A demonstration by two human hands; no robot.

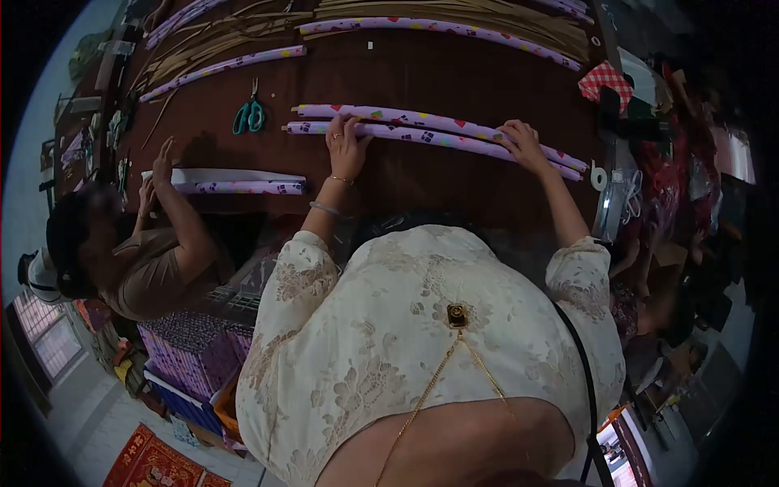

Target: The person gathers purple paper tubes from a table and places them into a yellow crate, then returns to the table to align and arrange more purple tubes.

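Under your palms on the desk (454, 73), the nearer wrapped tube (430, 136) lies flat; left hand (346, 146) and right hand (526, 146) press open, gripping nothing. Roll with even pressure from both ends so the paper stays tight.

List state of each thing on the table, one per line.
left hand: flat, pressing on near purple roll
right hand: flat, pressing on the same roll
near purple roll: rolled, lying on table, beside a second roll
second roll: rolled, lying flat
scissors: closed, lying untouched
co-worker's sheet: partly rolled, under their hands
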